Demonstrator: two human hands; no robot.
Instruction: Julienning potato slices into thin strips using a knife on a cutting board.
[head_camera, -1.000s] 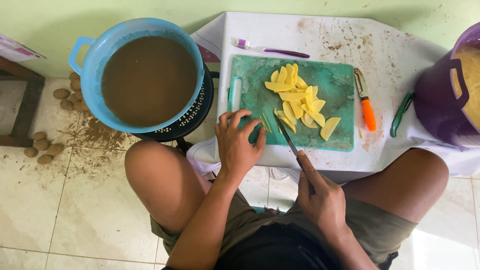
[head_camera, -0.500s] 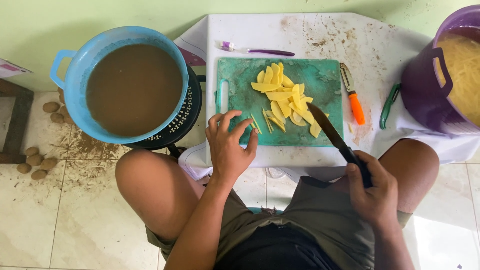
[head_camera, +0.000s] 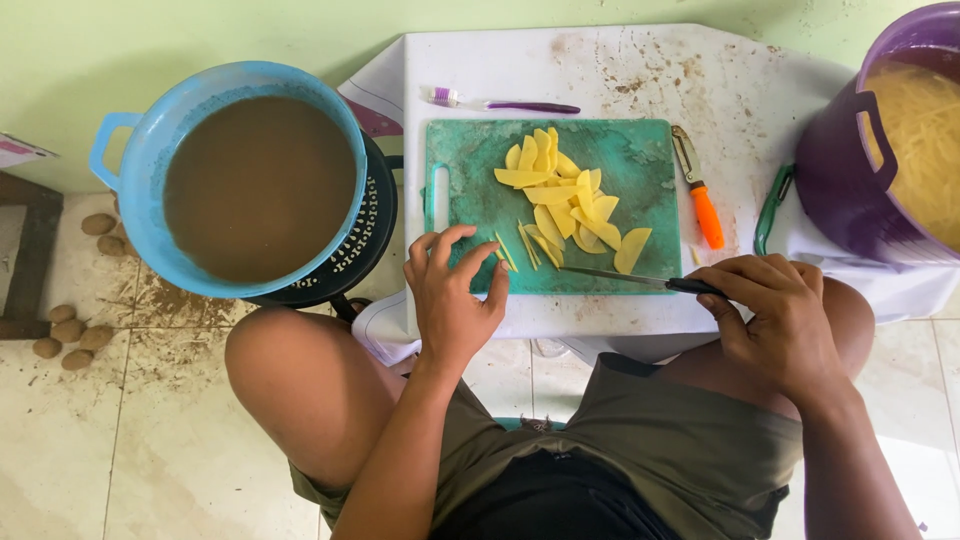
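Note:
A green cutting board (head_camera: 470, 190) lies on a small white table (head_camera: 640, 70), with a pile of yellow potato slices (head_camera: 565, 195) and a few thin sticks (head_camera: 525, 245) on it. My left hand (head_camera: 452, 295) rests with spread fingers on the board's near left edge, beside the sticks. My right hand (head_camera: 775, 315) grips the dark handle of a knife (head_camera: 625, 277). Its blade lies flat along the board's near edge, pointing left, just under the slices.
A blue tub of brown water (head_camera: 255, 185) sits on a black basket at the left. A purple bucket of yellow strips (head_camera: 900, 140) stands at the right. An orange-handled peeler (head_camera: 700, 195), a green-handled tool (head_camera: 768, 208) and a purple toothbrush (head_camera: 505, 103) lie on the table. Potatoes (head_camera: 70, 330) lie on the floor.
My right hand swung the knife from pointing up the board to lying sideways along its near edge. My left hand shifted a little left, fingers spreading.

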